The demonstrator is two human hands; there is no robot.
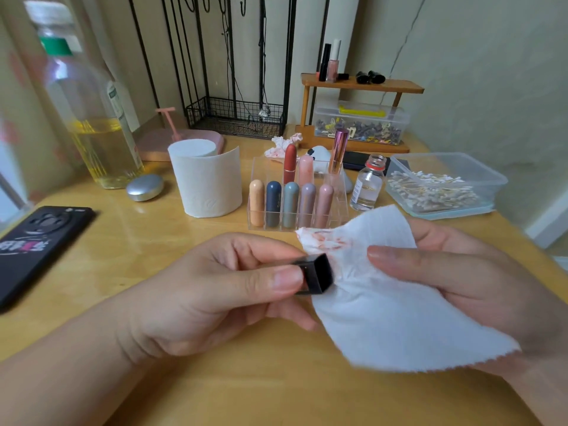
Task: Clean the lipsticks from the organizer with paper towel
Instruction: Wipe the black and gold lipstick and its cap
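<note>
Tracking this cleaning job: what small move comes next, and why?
Probably rub the black lipstick on a clean patch of the paper towel: the left hand pinches the lipstick, its end touches the towel in the right hand, and the towel's corner is red-stained.

Quick headcount: one clear organizer mid-frame with eight lipsticks in it, five capsule lipsticks up front and three taller lipsticks behind. Plus one black square lipstick lower centre. One paper towel sheet, one roll, one crumpled tissue. Two bottles: big bottle upper left, small bottle centre right. Two plastic tubs, swab tub and clip tub, on the right. One phone far left.
</note>
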